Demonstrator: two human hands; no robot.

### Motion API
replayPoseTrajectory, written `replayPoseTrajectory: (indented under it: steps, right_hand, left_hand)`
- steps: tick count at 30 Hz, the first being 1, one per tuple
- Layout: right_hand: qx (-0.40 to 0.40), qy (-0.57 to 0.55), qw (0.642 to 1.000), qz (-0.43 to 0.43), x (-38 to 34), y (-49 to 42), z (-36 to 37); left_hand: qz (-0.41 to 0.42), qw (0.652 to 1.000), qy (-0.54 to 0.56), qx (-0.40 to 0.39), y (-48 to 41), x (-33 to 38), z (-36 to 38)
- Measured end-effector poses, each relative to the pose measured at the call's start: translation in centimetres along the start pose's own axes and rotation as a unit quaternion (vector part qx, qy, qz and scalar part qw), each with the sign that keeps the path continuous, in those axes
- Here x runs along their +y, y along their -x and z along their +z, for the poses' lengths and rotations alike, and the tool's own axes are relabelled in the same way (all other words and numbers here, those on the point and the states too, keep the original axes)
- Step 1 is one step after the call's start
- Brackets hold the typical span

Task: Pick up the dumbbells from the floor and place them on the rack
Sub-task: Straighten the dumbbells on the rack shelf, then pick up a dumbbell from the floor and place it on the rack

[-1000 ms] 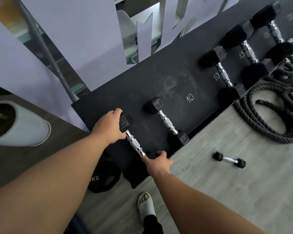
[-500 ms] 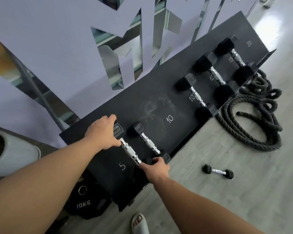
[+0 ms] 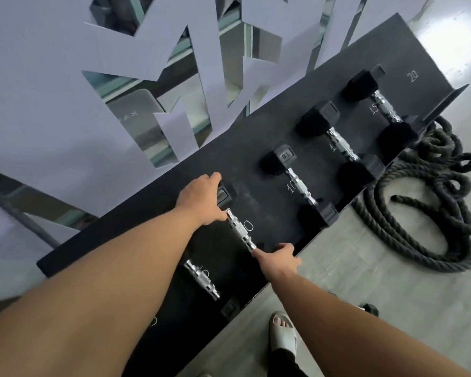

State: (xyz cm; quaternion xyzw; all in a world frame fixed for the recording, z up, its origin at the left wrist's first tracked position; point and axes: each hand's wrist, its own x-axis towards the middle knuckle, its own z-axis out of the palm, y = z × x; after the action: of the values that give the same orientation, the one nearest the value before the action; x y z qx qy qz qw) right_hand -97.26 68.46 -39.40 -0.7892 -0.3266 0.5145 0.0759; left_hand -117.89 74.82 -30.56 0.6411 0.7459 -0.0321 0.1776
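Observation:
A long black slanted rack (image 3: 305, 88) carries chalked weight numbers. My left hand (image 3: 201, 200) grips the far black head of a small chrome-handled dumbbell (image 3: 241, 232) and my right hand (image 3: 279, 258) grips its near head, holding it against the rack beside a chalked number. Left of it, a second small dumbbell (image 3: 203, 280) rests on the rack, partly hidden by my left forearm. On the floor, a black dumbbell head (image 3: 370, 308) shows just behind my right forearm.
Three larger dumbbells (image 3: 298, 186), (image 3: 340, 144), (image 3: 384, 107) fill the rack's right part. A coiled black battle rope (image 3: 433, 213) lies on the grey floor by the rack's right end. My sandalled foot (image 3: 283, 333) stands near the rack's front edge. A cut-out wall panel (image 3: 52, 104) rises behind.
The view has swung to the right along the rack. The dumbbell in my hands now sits further right, with the other small dumbbell on its left. The floor dumbbell slipped behind my right arm.

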Motion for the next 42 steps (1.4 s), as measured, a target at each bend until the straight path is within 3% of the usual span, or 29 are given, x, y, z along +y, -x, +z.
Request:
replayPoseTrajectory:
  steps: [11, 15, 20, 25, 33, 42]
  right_hand:
    - [0.036, 0.016, 0.997, 0.066, -0.8, -2.9, -2.3]
    - [0.045, 0.097, 0.994, 0.003, -1.1, -2.7, -3.1]
    - [0.029, 0.312, 0.930, -0.192, -4.4, -0.2, -6.9]
    - [-0.010, 0.479, 0.842, -0.247, -7.5, 4.9, -12.4]
    - [0.075, 0.462, 0.841, -0.270, -5.0, 18.9, -19.2]
    - [0.153, 0.450, 0.844, -0.248, 4.0, 30.0, -25.5]
  left_hand:
    - [-0.024, 0.999, 0.014, -0.033, -3.3, 1.7, 4.3]
    - [-0.025, 0.996, 0.019, -0.078, -3.1, 1.6, 2.7]
    - [-0.012, 0.997, 0.018, -0.072, 0.2, 1.1, -0.4]
    - [0.007, 0.995, 0.039, -0.094, 5.4, 0.4, -4.5]
    - [0.114, 0.990, -0.012, -0.079, 14.7, 2.1, -12.0]
    - [0.217, 0.969, -0.071, -0.096, 23.9, 11.4, -15.1]
